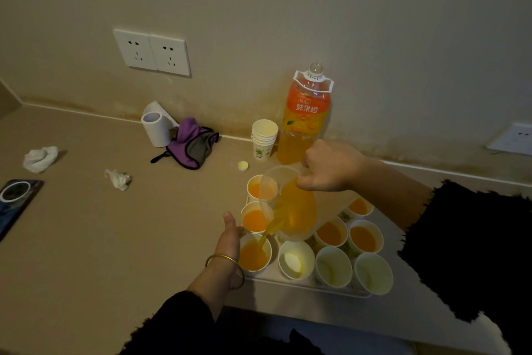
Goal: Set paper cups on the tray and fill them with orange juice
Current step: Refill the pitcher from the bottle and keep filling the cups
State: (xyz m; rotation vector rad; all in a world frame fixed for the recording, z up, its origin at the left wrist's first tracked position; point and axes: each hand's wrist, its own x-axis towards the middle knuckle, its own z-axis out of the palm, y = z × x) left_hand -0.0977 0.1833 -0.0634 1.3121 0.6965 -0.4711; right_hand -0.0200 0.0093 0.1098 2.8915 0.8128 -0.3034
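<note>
A white tray (302, 285) near the counter's front edge holds several paper cups. My right hand (331, 166) grips a clear plastic jug (290, 205), tilted left, and orange juice streams from it into the front-left cup (254, 252). My left hand (229, 235) holds that cup's left side, thumb up. Several cups hold juice, among them one at the back left (260, 187) and one at the right (364, 236). Three front cups, such as the middle one (334, 267), look nearly empty. The uncapped orange juice bottle (305, 115) stands by the wall.
A stack of spare paper cups (263, 137) stands left of the bottle, its yellow cap (243, 165) lying nearby. A white roll (155, 127), purple-grey cloth (193, 144), crumpled tissues (40, 157) and a dark phone (15, 202) lie further left. Wall sockets (152, 52) sit above.
</note>
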